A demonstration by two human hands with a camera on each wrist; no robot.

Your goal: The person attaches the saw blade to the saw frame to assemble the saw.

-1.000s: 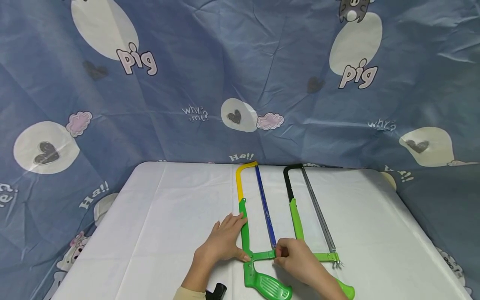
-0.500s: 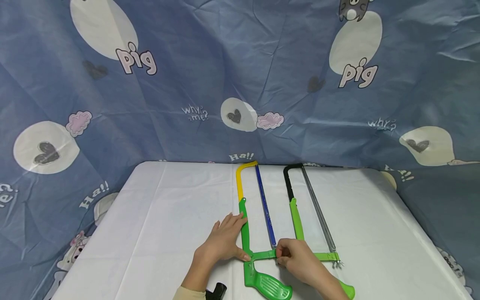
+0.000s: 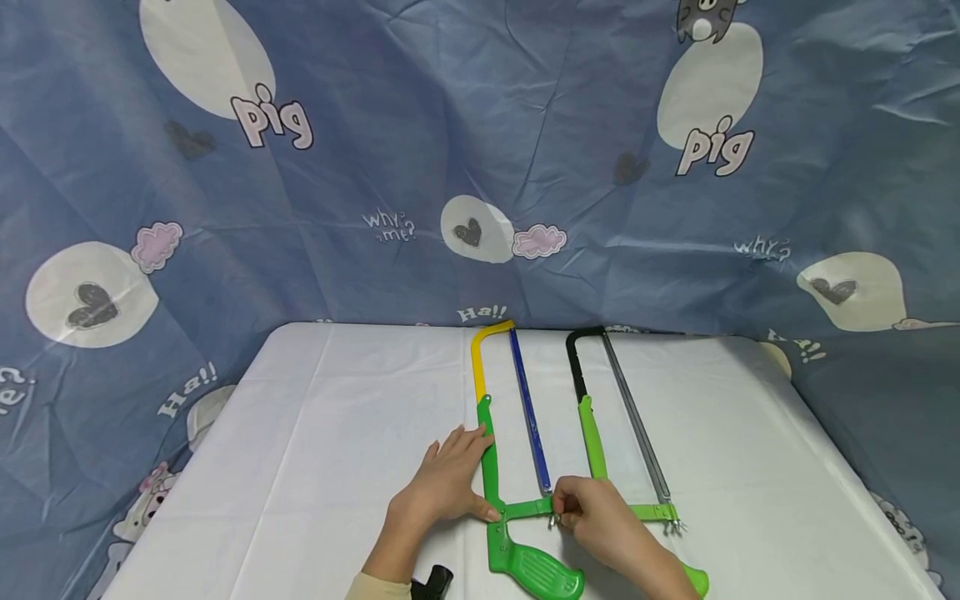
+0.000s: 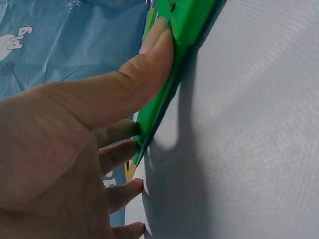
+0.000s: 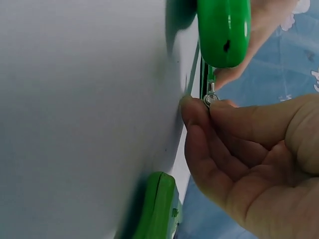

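Note:
Two hacksaws lie side by side on a white table (image 3: pixel 337 433). The left hacksaw (image 3: pixel 491 467) has a yellow-and-green frame, a blue blade (image 3: pixel 528 408) and a green handle (image 3: pixel 536 571). My left hand (image 3: pixel 442 487) lies with straight fingers against the outer side of its green frame (image 4: pixel 164 94), thumb pressing on it. My right hand (image 3: pixel 596 517) pinches the small metal wing nut (image 5: pixel 211 98) at the near end of the blue blade, just below the crossbar. The green handle (image 5: pixel 223 30) lies close by the nut.
The second hacksaw (image 3: pixel 588 425), black and green with a grey blade (image 3: pixel 637 425), lies just right of my right hand; its handle (image 5: pixel 159 209) is under my wrist. A small black object (image 3: pixel 433 579) sits at the near edge. A blue cartoon-print cloth (image 3: pixel 480 167) hangs behind the table.
The right hand's fingers have shifted slightly on the wing nut. The left hand and both saws have stayed where they were.

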